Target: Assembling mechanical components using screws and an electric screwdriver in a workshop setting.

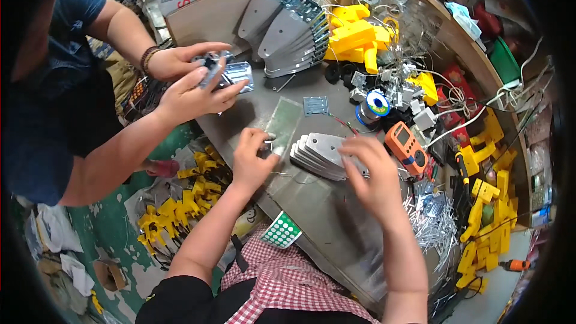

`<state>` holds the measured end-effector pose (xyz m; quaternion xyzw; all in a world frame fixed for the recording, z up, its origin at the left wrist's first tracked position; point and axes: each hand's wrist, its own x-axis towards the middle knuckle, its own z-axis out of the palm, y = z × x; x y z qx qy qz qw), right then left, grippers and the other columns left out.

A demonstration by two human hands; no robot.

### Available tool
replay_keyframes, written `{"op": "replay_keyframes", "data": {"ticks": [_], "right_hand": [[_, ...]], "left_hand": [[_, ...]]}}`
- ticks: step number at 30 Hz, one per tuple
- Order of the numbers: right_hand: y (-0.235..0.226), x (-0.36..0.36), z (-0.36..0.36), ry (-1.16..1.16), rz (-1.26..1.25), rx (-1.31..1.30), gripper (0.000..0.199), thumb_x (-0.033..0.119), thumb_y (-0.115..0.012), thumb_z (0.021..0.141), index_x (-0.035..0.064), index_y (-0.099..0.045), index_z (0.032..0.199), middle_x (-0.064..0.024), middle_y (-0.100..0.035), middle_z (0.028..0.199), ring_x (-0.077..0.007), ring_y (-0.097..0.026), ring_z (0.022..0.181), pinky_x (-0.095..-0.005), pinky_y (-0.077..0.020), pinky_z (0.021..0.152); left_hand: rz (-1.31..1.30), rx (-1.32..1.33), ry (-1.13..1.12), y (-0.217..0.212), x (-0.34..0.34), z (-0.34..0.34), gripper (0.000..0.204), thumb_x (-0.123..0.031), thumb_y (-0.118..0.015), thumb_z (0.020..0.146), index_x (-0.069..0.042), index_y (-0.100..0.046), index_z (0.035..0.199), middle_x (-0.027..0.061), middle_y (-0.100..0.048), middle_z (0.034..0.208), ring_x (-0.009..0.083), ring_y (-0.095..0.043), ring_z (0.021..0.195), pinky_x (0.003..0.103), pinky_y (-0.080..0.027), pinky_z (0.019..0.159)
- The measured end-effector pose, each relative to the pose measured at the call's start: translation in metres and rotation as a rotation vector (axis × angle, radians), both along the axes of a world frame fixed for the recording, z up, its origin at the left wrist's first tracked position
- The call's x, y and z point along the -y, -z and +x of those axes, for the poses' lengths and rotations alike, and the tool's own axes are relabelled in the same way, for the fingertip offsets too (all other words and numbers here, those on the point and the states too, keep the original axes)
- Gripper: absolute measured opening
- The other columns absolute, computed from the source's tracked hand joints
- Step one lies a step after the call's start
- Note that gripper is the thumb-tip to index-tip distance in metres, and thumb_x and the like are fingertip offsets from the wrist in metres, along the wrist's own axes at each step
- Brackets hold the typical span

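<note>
Patchy grn flr [93, 228], gry workbench [324, 222]

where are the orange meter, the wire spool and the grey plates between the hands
Orange meter [407, 148], head view: middle of its front.
Wire spool [377, 104], head view: its round end face.
Grey plates [324, 146], head view: the top plate's surface.

Silver-grey tapered metal plates [324, 145] and bright yellow moulded plastic parts [353, 37] on a grey worktop [321, 207], the yellow near its far edge.
Toward the right edge, a boxy multimeter [407, 147] shows orange and thin metal strips [431, 216] silver; at the near edge, a green piece with white dots [281, 230] adjoins a red-and-white checked cloth apron [276, 273].
</note>
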<state>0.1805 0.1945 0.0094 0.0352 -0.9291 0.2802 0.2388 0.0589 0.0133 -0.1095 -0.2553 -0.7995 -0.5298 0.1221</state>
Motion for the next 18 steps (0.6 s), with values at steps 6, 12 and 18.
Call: {"op": "replay_keyframes", "data": {"ticks": [6, 12, 18], "right_hand": [[0.024, -0.034, -0.145, 0.357, 0.269, 0.675, 0.039, 0.031, -0.066, 0.078, 0.0008, -0.058, 0.101, -0.0204, -0.062, 0.103, -0.0329, -0.059, 0.1, -0.0405, -0.049, 0.081], [0.046, -0.023, -0.17, 0.307, 0.382, 0.667, 0.046, 0.027, -0.067, 0.071, 0.0033, -0.055, 0.109, -0.0189, -0.058, 0.109, -0.0335, -0.057, 0.103, -0.0423, -0.0474, 0.086], [-0.003, 0.01, -0.015, -0.129, -0.573, 0.356, 0.044, 0.03, -0.055, 0.085, 0.001, -0.049, 0.117, -0.018, -0.053, 0.113, -0.0306, -0.051, 0.109, -0.0383, -0.0412, 0.092]], "left_hand": [[0.15, 0.293, 0.09, 0.0, -0.006, -0.02, 0.021, -0.007, -0.066, 0.076, 0.001, -0.06, 0.094, 0.0055, -0.056, 0.087, 0.0135, -0.055, 0.072, 0.026, -0.045, 0.065], [0.649, 0.843, 0.194, 0.008, 0.009, -0.035, 0.027, -0.008, -0.045, 0.092, -0.008, -0.048, 0.118, 0.0052, -0.057, 0.098, 0.0136, -0.056, 0.082, 0.025, -0.048, 0.071], [0.656, 0.746, 0.197, -0.062, -0.028, 0.044, 0.022, -0.012, -0.043, 0.092, -0.006, -0.049, 0.112, 0.0041, -0.056, 0.102, 0.0128, -0.054, 0.091, 0.026, -0.046, 0.078]]}}
